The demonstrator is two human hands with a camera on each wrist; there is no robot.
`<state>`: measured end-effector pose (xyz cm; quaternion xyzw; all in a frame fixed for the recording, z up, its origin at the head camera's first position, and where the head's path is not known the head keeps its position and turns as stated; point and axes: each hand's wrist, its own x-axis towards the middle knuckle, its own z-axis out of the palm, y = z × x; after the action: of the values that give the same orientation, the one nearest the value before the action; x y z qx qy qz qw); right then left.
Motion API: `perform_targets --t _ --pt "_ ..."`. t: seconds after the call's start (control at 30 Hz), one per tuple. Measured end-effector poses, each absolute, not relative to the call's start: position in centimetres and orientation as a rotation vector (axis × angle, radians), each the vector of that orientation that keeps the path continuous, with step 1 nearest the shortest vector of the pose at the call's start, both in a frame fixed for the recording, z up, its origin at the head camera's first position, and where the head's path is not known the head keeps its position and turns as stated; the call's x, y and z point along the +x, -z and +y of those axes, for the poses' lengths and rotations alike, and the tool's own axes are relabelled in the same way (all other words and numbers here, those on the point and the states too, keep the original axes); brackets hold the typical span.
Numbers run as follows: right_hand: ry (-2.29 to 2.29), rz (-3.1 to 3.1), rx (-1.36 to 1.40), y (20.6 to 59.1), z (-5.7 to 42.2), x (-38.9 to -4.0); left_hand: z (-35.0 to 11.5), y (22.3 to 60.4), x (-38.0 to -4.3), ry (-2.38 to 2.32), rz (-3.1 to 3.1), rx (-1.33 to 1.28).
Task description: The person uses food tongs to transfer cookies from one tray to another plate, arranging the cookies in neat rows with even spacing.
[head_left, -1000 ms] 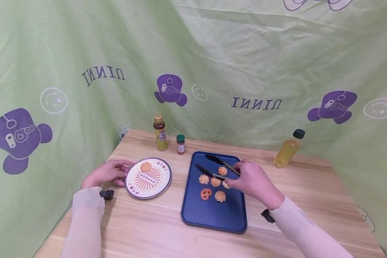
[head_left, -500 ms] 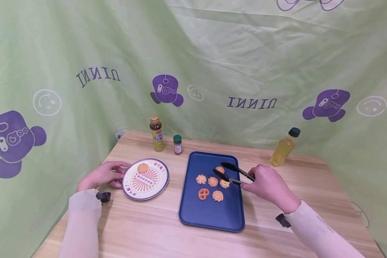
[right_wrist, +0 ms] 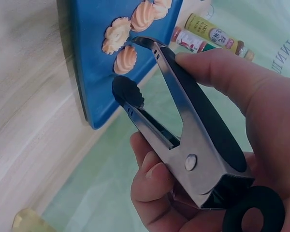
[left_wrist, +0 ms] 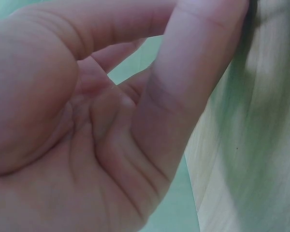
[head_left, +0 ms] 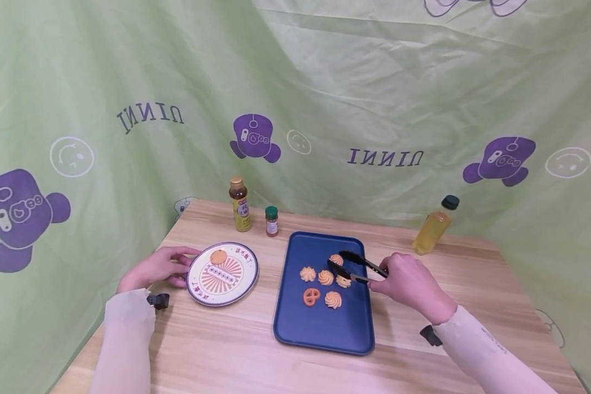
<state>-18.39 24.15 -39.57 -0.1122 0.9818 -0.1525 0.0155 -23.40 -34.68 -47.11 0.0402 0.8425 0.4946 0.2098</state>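
Note:
My left hand (head_left: 160, 267) holds the left rim of a white plate (head_left: 246, 279) with a dark edge; a round biscuit (head_left: 219, 257) lies on the plate. In the left wrist view, bent fingers (left_wrist: 183, 63) reach to a dark edge at the top right. Black-tipped metal tongs (head_left: 354, 258) are in my right hand (head_left: 409, 284), gripped between thumb and fingers. The arms of the tongs (right_wrist: 208, 179) are spread, with their tips on either side of a swirled cookie (right_wrist: 125, 60) on the blue tray (head_left: 320, 331).
Several other swirled cookies (head_left: 332, 300) and a pretzel (head_left: 311, 297) lie on the tray. Behind stand a brown sauce bottle (head_left: 241, 210) and a green-capped spice jar (head_left: 272, 221). A bottle of yellow liquid (head_left: 430, 232) stands at the back right, before a green curtain (head_left: 325, 82).
The tongs and my right hand have moved right, from over the tray's middle to the cookie at its upper right. My left hand stays at the plate.

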Motion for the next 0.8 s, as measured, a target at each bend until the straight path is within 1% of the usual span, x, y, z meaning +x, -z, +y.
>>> perform_targets --t 0.8 --pt "0.442 3.07 -0.4 39.48 24.09 -18.63 -34.6 47.16 -23.33 -1.401 2.329 0.114"
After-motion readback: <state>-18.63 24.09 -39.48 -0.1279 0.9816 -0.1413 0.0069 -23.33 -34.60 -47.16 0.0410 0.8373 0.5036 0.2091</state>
